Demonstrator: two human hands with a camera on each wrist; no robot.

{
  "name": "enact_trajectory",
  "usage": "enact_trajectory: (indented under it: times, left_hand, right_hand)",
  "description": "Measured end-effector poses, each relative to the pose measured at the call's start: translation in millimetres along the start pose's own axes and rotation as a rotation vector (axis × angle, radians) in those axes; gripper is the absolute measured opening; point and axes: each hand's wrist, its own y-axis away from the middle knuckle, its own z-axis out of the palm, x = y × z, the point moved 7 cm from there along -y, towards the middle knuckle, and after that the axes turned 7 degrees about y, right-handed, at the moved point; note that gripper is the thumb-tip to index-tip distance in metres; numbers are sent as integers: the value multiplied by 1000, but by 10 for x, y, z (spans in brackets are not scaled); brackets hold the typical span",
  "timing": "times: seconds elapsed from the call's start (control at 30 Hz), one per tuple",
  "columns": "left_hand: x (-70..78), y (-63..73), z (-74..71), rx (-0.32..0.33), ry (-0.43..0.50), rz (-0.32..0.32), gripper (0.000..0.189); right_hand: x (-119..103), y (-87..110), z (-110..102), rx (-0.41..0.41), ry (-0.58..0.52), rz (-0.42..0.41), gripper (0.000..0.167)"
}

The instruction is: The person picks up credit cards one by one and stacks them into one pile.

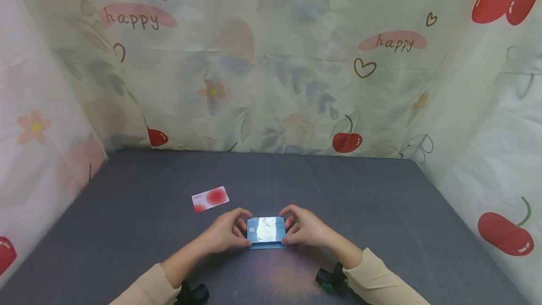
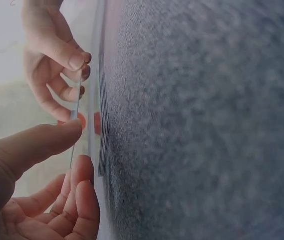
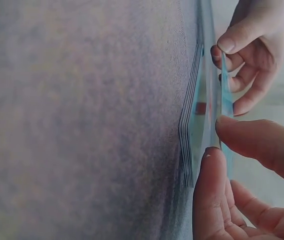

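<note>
A light blue bank card (image 1: 258, 235) with a chip at its left side is held level between both hands. My left hand (image 1: 224, 233) pinches its left end, and my right hand (image 1: 308, 230) pinches the right end. Just beneath it, apart from it, a small stack of cards (image 1: 267, 245) lies on the dark cloth, its top one also blue. From the side, the left wrist view shows several layered edges in that stack (image 2: 103, 135). The right wrist view shows a gap between the held card (image 3: 226, 95) and the stack (image 3: 187, 127).
A pink and white card (image 1: 205, 200) with red circles lies on the dark grey tabletop (image 1: 360, 201), beyond my left hand. Patterned curtains (image 1: 275, 84) with cherries stand behind the table and at both sides. Black wrist devices (image 1: 332, 277) sit below both forearms.
</note>
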Motion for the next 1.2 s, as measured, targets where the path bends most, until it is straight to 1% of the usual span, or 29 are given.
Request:
enact_trajectory:
  times: [0.1,0.33,0.53,0.77,1.2]
  left_hand:
    - [-1,-5,12,-8,-9,-14,54]
    - [2,3,42,-17,-33,-18,53]
    - [-16,-2,67,-23,-59,-37,53]
    - [-17,-21,85,-21,-61,-20,53]
    - [-16,-28,94,-25,-82,-34,53]
  right_hand:
    - [15,0,0,0,-1,4,53]
    - [31,13,7,2,0,15,54]
    - [30,24,11,0,3,15,54]
    - [42,25,28,-18,-9,31,53]
    - [33,15,47,-30,6,42,54]
